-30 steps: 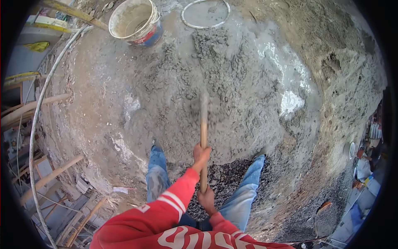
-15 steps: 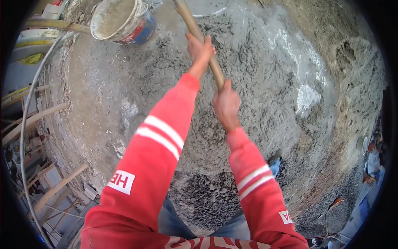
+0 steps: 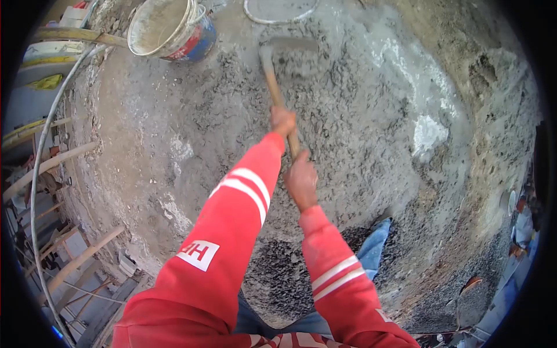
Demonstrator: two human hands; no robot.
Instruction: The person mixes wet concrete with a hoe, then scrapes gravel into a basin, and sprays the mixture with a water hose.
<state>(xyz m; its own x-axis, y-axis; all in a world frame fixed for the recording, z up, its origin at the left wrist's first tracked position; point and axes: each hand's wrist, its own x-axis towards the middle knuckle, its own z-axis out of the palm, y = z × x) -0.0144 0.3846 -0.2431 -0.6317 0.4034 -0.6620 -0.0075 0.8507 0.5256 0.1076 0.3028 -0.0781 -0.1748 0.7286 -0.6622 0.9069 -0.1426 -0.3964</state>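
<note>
Both my hands grip the wooden handle of a hoe [image 3: 273, 87]. My left hand [image 3: 283, 121] is wrapped round the handle's middle. Lower down and closer to my body, my right hand [image 3: 301, 181] closes round the handle near its end. The hoe's wide metal blade [image 3: 295, 44] is at the far end, blurred, over wet grey mortar [image 3: 232, 110] spread across the ground. Whether the blade touches the mortar is hard to make out.
A bucket [image 3: 194, 42] with a red and blue side stands at the upper left. A pale ring-shaped rim [image 3: 281, 21] lies beyond the blade. Dark gravelly material [image 3: 278, 278] is near my legs. Wooden poles [image 3: 87, 259] and a grey hose [image 3: 39, 151] run along the left.
Both hands and the hoe have come back toward my body. The blade, out of sight before, now shows over the mortar. More of my right leg is visible.
</note>
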